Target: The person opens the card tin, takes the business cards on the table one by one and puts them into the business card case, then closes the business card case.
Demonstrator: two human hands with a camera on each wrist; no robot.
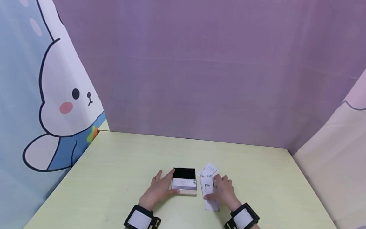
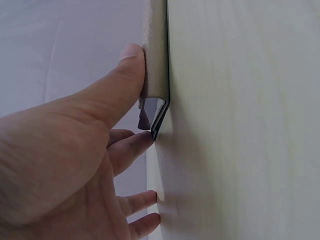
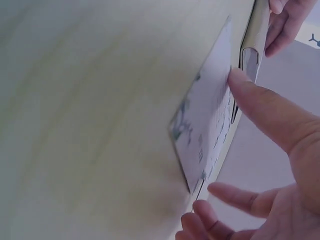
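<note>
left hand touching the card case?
Touching. The left wrist view shows the left hand with its thumb pressed on the card case and a fingertip at its lower corner; the head view agrees.

Glossy metal case (image 1: 184, 181), paper cards (image 1: 208, 184), matt tabletop (image 1: 257, 178)

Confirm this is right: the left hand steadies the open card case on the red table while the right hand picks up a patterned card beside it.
One detail is wrong: the table is pale yellow-green, not red, as the head view shows. The rest holds: the left hand steadies the open card case while the right hand picks up a patterned card beside it.
</note>
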